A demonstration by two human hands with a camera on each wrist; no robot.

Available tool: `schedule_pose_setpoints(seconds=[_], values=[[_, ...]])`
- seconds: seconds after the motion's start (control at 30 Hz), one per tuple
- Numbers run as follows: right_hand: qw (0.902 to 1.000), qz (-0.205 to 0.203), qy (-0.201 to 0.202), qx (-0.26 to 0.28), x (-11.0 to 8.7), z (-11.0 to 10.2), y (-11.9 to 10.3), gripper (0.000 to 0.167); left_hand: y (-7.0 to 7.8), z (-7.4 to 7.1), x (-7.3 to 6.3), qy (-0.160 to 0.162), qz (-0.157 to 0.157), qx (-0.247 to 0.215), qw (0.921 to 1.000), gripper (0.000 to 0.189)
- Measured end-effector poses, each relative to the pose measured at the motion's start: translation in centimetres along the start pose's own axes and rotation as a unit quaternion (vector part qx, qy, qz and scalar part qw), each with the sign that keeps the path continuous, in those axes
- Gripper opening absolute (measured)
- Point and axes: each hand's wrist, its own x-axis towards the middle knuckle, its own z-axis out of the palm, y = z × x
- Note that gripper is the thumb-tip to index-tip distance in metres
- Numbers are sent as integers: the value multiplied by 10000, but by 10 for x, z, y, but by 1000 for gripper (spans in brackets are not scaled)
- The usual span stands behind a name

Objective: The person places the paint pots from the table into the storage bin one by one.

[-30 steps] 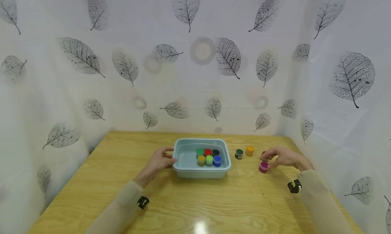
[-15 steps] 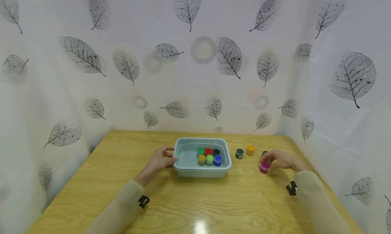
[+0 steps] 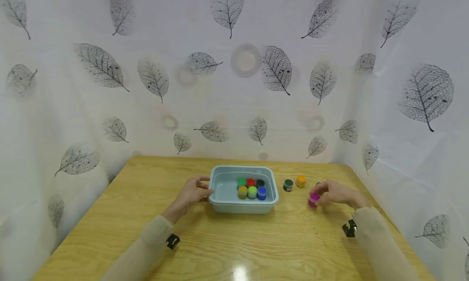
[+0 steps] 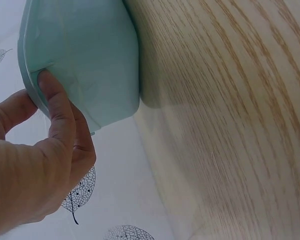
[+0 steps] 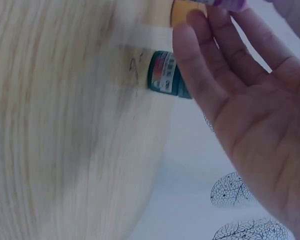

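Observation:
My left hand (image 3: 188,193) grips the rim of a light blue plastic tub (image 3: 242,209) at its left end; in the left wrist view the fingertips curl under the lip of the tub (image 4: 97,55). Between the thumb and fingers of my right hand (image 3: 335,193) is a small magenta paint jar (image 3: 313,200), close over the table to the right of the tub. The right wrist view catches only part of the magenta jar (image 5: 232,4) at its top edge. A dark green paint jar (image 5: 165,74) stands beyond those fingers, mostly hidden by the hand in the head view.
Several paint jars sit together in the tub's right half, among them a red jar (image 3: 250,182) and a blue jar (image 3: 261,193). Another dark green jar (image 3: 288,185) and an orange jar (image 3: 301,181) stand on the wooden table (image 3: 220,248). Leaf-printed curtain (image 3: 227,97) surrounds the table.
My right hand has closed round the magenta jar and shifted it slightly left, tilting it a little. My left hand has kept its hold on the tub.

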Motion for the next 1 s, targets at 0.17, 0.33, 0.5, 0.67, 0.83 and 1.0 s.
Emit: schedule_pose_setpoints(seconds=[0.17,0.33,0.5,0.67,0.83,1.0], values=[[9983,-45,167,559,3,4,-7,51,2,0,-2,19,-40,11,10000,51],[9948,-43,192,999,10,8,-18,52,4,-1,-4,-2,-11,104,9999,52],[9899,-271,114,1390,18,11,-33,53,5,-1,-5,5,-32,134,9999,52],[9880,-477,115,1464,25,17,-48,55,5,-2,-6,64,-74,121,9999,53],[9832,-640,189,1699,34,26,-62,57,4,-2,-5,62,-91,36,9999,53],[9828,-645,312,1703,42,31,-79,59,4,-1,-4,57,-56,-3,10000,52]])
